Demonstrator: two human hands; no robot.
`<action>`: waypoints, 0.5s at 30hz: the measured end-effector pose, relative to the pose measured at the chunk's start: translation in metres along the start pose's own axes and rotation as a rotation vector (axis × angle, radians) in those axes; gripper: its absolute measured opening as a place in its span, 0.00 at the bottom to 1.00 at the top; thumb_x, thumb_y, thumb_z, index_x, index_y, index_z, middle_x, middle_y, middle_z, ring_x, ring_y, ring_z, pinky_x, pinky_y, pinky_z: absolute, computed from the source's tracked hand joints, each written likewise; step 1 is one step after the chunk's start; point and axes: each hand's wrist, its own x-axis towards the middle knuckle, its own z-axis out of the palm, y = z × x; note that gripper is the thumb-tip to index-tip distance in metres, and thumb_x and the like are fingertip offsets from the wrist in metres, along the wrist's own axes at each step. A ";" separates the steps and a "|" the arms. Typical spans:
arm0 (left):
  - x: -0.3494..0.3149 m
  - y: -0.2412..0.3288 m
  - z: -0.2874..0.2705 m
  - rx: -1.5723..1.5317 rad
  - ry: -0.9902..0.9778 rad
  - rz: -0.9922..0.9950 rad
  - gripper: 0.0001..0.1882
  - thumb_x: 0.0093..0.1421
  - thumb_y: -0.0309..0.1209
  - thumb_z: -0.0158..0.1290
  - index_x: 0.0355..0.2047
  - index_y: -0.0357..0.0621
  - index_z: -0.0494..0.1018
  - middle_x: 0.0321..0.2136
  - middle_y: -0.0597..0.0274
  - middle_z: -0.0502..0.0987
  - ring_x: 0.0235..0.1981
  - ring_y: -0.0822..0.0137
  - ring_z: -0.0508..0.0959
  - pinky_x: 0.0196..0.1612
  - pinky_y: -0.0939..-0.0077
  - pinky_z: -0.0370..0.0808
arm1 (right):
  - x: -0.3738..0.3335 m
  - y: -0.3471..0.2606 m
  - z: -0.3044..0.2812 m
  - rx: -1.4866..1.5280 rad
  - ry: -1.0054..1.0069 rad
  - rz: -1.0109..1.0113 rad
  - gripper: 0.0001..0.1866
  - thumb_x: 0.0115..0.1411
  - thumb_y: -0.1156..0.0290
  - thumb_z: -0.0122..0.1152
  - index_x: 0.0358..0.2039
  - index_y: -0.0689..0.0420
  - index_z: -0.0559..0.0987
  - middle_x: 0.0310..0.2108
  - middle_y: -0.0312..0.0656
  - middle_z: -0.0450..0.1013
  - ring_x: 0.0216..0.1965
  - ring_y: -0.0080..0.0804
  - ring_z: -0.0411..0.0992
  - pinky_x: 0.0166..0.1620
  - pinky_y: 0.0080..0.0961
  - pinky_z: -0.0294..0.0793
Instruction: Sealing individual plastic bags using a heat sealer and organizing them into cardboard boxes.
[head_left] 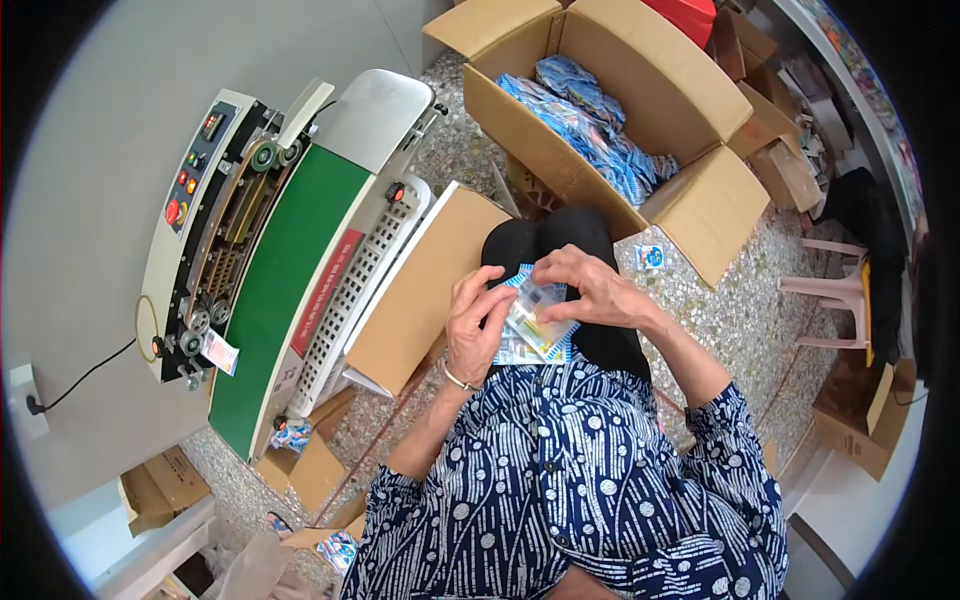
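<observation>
On my lap lies a blue-and-white striped plastic pouch (545,342) with a pale, see-through front showing small coloured contents. My left hand (474,328) is closed on its left edge, thumb and fingers bent at the upper corner. From the right, my right hand (596,288) grips the upper right of the pouch, its fingers curled over the top and the thumb across the front. Both hands partly cover the pouch, so I cannot make out exactly what is inside.
Ahead stands an open cardboard box (690,85) holding several blue-striped pouches (590,115). To my left is a sealing machine (205,210) with a green conveyor belt (290,255); a small packet (220,352) sits at its near end. A pink stool (835,290) stands right.
</observation>
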 end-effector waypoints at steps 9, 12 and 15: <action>-0.007 -0.006 -0.006 0.093 -0.095 -0.105 0.13 0.48 0.27 0.58 0.35 0.40 0.72 0.44 0.55 0.71 0.45 0.56 0.70 0.48 0.67 0.66 | -0.013 0.015 0.020 0.054 0.094 -0.018 0.19 0.47 0.66 0.63 0.38 0.62 0.72 0.45 0.45 0.67 0.49 0.42 0.62 0.52 0.35 0.62; -0.015 0.001 -0.001 0.107 -0.116 -0.107 0.10 0.48 0.27 0.58 0.31 0.41 0.72 0.44 0.55 0.70 0.46 0.55 0.68 0.50 0.65 0.63 | -0.019 0.015 0.020 -0.008 0.086 -0.025 0.19 0.47 0.67 0.63 0.38 0.62 0.71 0.46 0.45 0.65 0.49 0.42 0.62 0.52 0.35 0.62; -0.011 0.013 -0.001 0.110 -0.078 -0.103 0.06 0.48 0.25 0.56 0.27 0.41 0.71 0.44 0.56 0.70 0.46 0.57 0.68 0.51 0.65 0.62 | -0.021 0.008 0.022 -0.036 0.133 -0.029 0.19 0.46 0.68 0.63 0.38 0.61 0.71 0.48 0.45 0.65 0.50 0.43 0.62 0.53 0.35 0.62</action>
